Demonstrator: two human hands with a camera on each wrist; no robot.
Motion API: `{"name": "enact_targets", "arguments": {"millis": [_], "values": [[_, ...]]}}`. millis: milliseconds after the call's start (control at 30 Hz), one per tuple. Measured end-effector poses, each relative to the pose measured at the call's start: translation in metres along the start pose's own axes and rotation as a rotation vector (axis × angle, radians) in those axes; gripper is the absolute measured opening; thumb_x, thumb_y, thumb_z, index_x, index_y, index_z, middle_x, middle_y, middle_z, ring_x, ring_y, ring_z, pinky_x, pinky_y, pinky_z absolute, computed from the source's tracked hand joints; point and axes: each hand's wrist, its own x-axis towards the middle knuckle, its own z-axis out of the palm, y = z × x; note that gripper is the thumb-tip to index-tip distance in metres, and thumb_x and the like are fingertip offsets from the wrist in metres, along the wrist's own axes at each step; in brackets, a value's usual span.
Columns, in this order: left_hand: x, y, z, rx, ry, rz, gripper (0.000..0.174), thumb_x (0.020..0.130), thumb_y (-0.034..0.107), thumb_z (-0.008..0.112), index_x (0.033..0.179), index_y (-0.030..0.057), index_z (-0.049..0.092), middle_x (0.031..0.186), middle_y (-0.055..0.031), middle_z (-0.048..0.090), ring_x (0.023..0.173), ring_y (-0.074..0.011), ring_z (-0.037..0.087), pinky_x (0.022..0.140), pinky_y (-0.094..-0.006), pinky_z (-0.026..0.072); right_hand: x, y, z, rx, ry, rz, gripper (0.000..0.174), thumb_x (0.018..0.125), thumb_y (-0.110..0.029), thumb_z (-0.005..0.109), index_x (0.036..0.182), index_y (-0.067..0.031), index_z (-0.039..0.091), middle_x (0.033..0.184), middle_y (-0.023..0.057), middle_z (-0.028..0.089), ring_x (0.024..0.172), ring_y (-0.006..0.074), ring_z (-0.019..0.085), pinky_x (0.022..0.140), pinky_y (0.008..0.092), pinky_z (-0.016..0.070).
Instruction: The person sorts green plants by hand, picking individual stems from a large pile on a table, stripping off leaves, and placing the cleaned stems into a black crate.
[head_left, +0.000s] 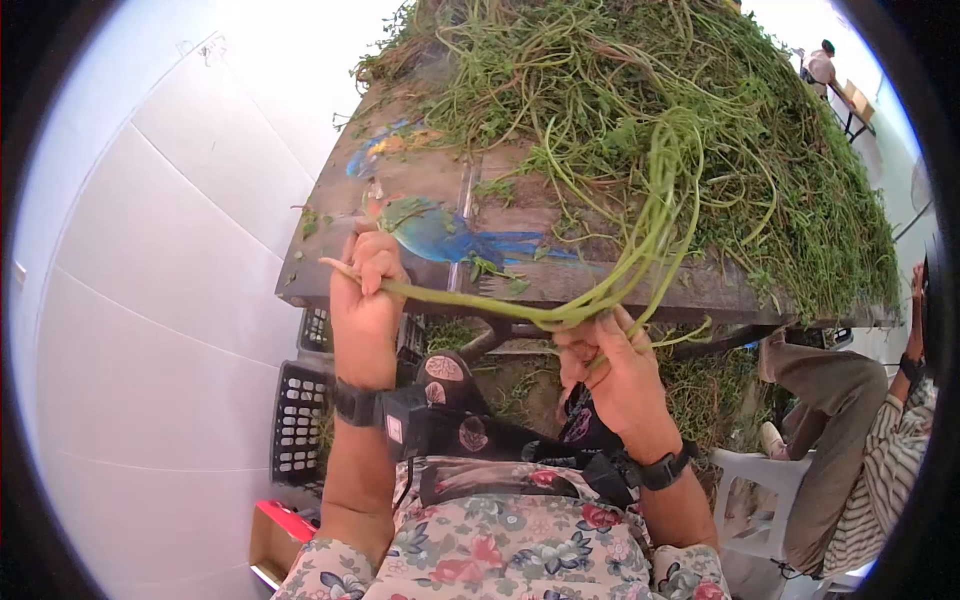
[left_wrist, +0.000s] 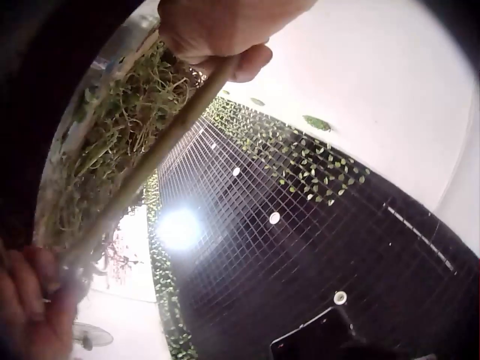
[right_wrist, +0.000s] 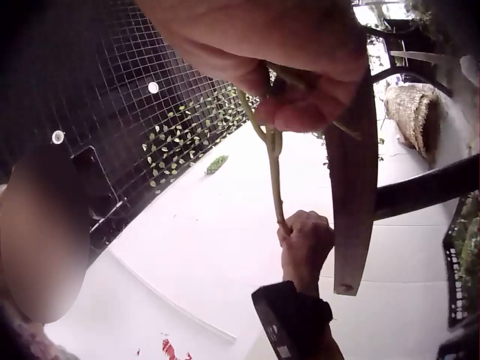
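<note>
On my feed, a brown wooden table point(head_left: 330, 220) carries a tangled heap of green leafy stems point(head_left: 650, 120). Long pale-green stalks point(head_left: 480, 303) trail off its near edge, held taut, I'd judge, for sorting. The left hand point(head_left: 365, 290) is fisted round one end and the right hand point(head_left: 610, 365) pinches the bunch.

Head view looks down from above; wrist views look up, close; all share stems point(head_left: 450, 297).

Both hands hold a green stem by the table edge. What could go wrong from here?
The long thin green stem, stretched between the left hand and the right hand, could snap or slip from the fingers. The looped stems in the right hand run up into the big heap of green plants on the wooden table; pulling might drag some over the edge.
</note>
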Motion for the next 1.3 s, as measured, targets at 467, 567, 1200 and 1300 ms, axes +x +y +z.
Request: {"name": "enact_targets", "arguments": {"millis": [467, 567, 1200, 1300], "values": [[-0.111, -0.042, -0.046, 2.452, -0.432, -0.906, 0.015, 0.080, 0.008, 0.054, 0.092, 0.0021, 0.058, 0.086, -0.0115, 0.061, 0.084, -0.0235, 0.060, 0.074, -0.0306, 0.0470, 0.004, -0.038, -0.010, -0.363, -0.046, -0.073, 0.017, 0.081, -0.008, 0.056, 0.097, -0.0025, 0.051, 0.066, 0.0005, 0.052, 0.051, 0.0050, 0.042, 0.043, 0.0209, 0.0305], [-0.103, -0.075, -0.012, 2.318, -0.494, -0.467, 0.022, 0.074, 0.006, 0.060, 0.096, 0.0034, 0.059, 0.089, -0.0124, 0.061, 0.087, -0.0266, 0.060, 0.077, -0.0330, 0.0466, 0.007, -0.032, -0.006, -0.703, 0.005, -0.128, 0.023, 0.078, -0.007, 0.058, 0.098, -0.0019, 0.050, 0.070, 0.0019, 0.055, 0.053, 0.0045, 0.044, 0.043, 0.0208, 0.0322], [-0.013, -0.083, -0.070, 2.287, 0.021, 0.036, 0.018, 0.081, 0.016, 0.056, 0.086, -0.0002, 0.051, 0.065, -0.0064, 0.051, 0.058, -0.0112, 0.044, 0.054, -0.0270, 0.0404, -0.024, -0.012, -0.002, -0.143, -0.100, -0.224, 0.017, 0.091, -0.020, 0.044, 0.086, -0.0047, 0.045, 0.080, 0.0108, 0.055, 0.069, 0.0148, 0.052, 0.060, 0.0270, 0.0444], [-0.011, -0.084, -0.067, 2.281, -0.026, 0.080, 0.015, 0.085, 0.016, 0.052, 0.089, 0.0015, 0.053, 0.066, -0.0015, 0.052, 0.057, -0.0061, 0.045, 0.051, -0.0215, 0.0381, -0.027, -0.013, 0.005, -0.284, -0.078, -0.279, 0.018, 0.093, -0.020, 0.040, 0.085, -0.0040, 0.043, 0.082, 0.0136, 0.056, 0.073, 0.0176, 0.055, 0.067, 0.0299, 0.0471]]}}
